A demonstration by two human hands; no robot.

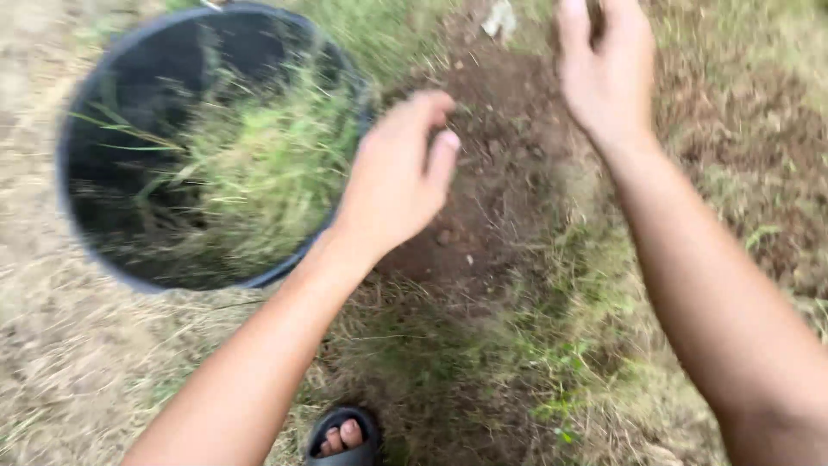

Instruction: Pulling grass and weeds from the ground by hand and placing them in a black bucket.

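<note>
Head view: left hand (398, 177) beside grass-filled black bucket (86, 112), right hand (604, 73) above soil.

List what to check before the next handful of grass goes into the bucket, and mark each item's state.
1. Bucket within reach, beside the left hand: ok.
2. Bucket has room above the cut grass inside: ok.
3. Left hand empty, fingers loosely curled: ok, nothing visible in it.
4. Right hand gripping something: cannot tell, fingertips are cut off by the frame edge.
5. Bare soil patch between the hands free of tools: ok.
6. Sandalled foot apart from both hands: ok.
</note>
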